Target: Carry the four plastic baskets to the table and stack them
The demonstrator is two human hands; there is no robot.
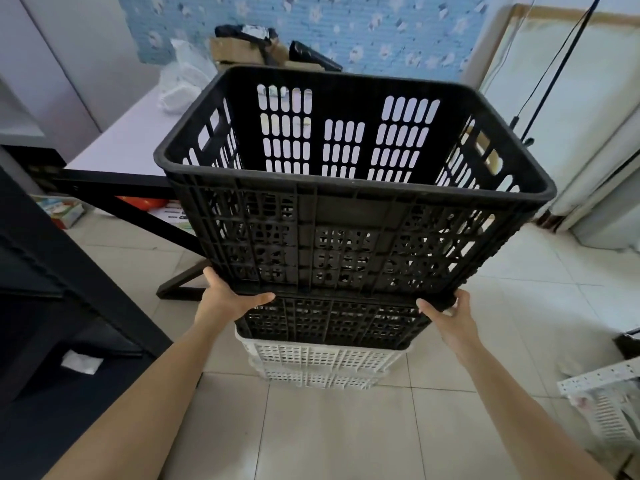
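A large black slotted basket (353, 209) fills the middle of the view, tilted with its open top toward me, held up in front of the white table (117, 147). My left hand (228, 296) grips its bottom left corner and my right hand (446, 313) grips its bottom right corner. Under it on the floor sits a second black basket (329, 323), stacked on a white basket (322, 358) that rests on another white basket (318, 379).
The table has a black frame and leg (145, 216), with plastic bags (183, 81) and boxes at its far end. Dark furniture (52, 289) stands at left. A white door (581, 133) is at right, and a white plastic item (609, 400) lies on the tiled floor.
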